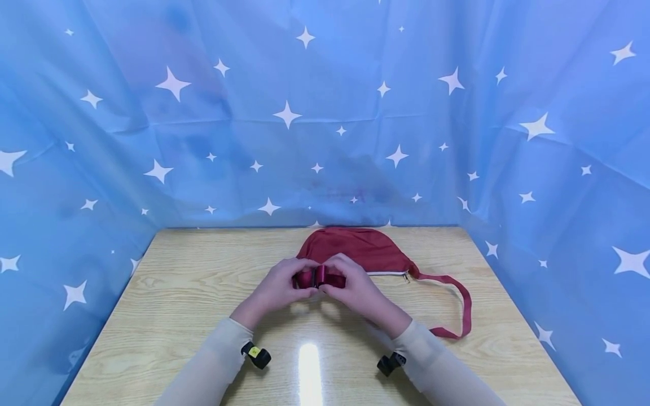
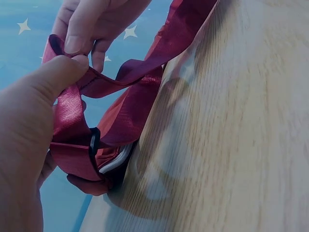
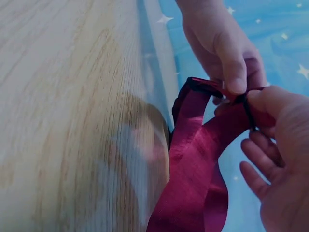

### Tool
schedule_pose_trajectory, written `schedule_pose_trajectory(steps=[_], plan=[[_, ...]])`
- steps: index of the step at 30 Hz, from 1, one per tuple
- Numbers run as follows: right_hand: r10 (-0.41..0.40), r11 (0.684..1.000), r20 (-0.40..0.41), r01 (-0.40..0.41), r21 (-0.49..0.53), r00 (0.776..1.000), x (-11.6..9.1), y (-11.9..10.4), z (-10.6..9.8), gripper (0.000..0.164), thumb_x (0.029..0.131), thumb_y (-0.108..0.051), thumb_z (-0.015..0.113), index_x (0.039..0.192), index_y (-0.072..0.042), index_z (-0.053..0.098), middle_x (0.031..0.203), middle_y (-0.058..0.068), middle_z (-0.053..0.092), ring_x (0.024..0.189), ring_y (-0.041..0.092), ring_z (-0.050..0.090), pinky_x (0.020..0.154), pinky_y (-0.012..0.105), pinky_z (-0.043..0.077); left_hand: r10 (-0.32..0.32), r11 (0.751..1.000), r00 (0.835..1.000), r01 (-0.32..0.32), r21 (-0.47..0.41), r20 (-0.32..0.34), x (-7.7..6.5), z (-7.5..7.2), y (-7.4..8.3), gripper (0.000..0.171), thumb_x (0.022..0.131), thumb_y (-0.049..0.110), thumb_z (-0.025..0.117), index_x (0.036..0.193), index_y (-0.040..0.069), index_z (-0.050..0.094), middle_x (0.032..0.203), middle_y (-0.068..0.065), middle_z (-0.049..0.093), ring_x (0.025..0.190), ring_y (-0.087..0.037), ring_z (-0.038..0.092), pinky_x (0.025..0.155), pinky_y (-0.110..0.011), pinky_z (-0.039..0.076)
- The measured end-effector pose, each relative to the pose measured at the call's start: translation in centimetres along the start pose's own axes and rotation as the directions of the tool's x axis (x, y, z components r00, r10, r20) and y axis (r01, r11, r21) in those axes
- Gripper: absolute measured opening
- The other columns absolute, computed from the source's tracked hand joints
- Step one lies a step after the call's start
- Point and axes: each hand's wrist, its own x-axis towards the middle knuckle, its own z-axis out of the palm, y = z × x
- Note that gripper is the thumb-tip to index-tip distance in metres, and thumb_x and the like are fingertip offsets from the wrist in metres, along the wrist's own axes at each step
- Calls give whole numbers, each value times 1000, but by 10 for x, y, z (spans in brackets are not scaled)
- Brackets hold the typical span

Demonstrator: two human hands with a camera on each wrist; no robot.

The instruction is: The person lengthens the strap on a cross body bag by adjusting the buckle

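A dark red waist bag [image 1: 350, 248] lies near the back of the wooden table, its pale zipper [image 1: 387, 273] facing the front edge. Just before it, both hands meet at the bag's red strap [image 3: 186, 169]. My left hand [image 1: 279, 285] pinches a looped part of the webbing between thumb and fingers. Close beside it, my right hand [image 1: 358, 287] pinches the same strap, thumb tip near the left thumb. A black slider buckle [image 2: 94, 140] sits on the strap in the left wrist view. Fingers partly hide the held section.
The strap's free-lying stretch [image 1: 468, 307] curves over the right side of the table [image 1: 178, 282]. Blue cloth [image 1: 244, 169] with white stars hangs behind and along both sides. Small black wrist cameras [image 1: 260, 358] are on both sleeves.
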Motion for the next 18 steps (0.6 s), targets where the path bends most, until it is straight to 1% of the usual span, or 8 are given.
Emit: schedule_pose_trajectory(steps=[5,8,13,15,18], plan=[[-3,1000,-2,3,-17,1000,0,1,1,33,95,-8,88,123,-19,75,122,-5,67,115,21,69,97,50,60,13,1000,1000,-13,-6,-16,0,1,-1,51,89,28,96,135,20,75,127,5,75,114,-17,65,99,-46,56],[2,1000,-4,-2,15,1000,-1,0,0,34,96,-3,85,124,-16,71,121,-3,68,114,22,71,97,50,61,6,1000,1000,-6,2,-21,-1,1,-3,49,89,28,96,133,21,76,125,6,74,113,-16,65,98,-45,56],[22,996,-13,-20,90,1000,-5,-3,-3,43,95,6,77,131,-14,63,118,2,73,107,30,73,92,50,62,-8,1000,1000,8,13,-27,-2,-1,-4,48,89,28,96,132,22,77,116,10,72,105,-13,63,93,-41,56],[12,995,-24,-10,95,1000,-6,-1,-5,45,95,6,75,132,-15,62,117,2,73,104,32,72,89,52,62,-6,1000,1000,7,13,-23,-3,-2,-4,47,89,28,96,132,22,77,111,10,70,102,-14,62,91,-41,55],[-23,997,-39,26,74,999,-7,2,-8,42,94,5,75,129,-16,63,116,1,71,102,33,71,86,55,62,-8,1000,1000,9,20,-13,-2,-3,-5,46,90,28,96,131,22,77,105,11,67,99,-14,60,89,-40,54]])
